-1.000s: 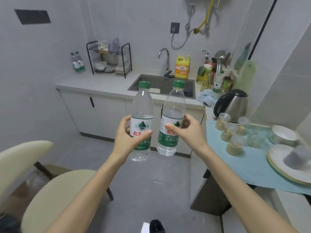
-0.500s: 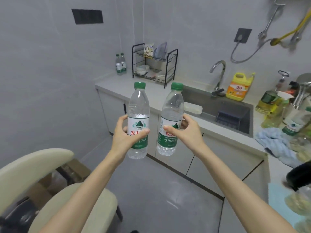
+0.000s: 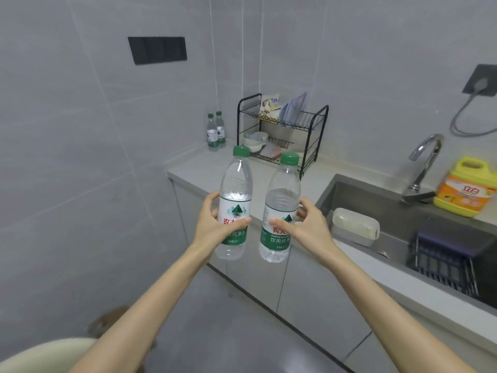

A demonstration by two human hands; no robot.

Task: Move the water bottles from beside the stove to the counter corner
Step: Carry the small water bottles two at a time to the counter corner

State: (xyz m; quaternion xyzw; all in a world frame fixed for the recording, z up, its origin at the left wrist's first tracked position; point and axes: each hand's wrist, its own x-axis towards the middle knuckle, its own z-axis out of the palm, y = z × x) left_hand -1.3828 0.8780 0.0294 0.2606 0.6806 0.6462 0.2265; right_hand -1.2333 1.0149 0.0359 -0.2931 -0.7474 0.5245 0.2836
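Two water bottles are up in the air in front of the counter (image 3: 204, 164). The left hand (image 3: 215, 224) is wrapped tight around the left bottle (image 3: 235, 200). The right hand (image 3: 306, 227) is wrapped tight around the right bottle (image 3: 281, 203), which leans a little toward 1 o'clock. Both have green caps. At 12 o'clock, far back in the counter corner, two more bottles (image 3: 215, 131) stand together, just beside a black dish rack (image 3: 282, 130). At 3 o'clock is the sink (image 3: 376, 200).
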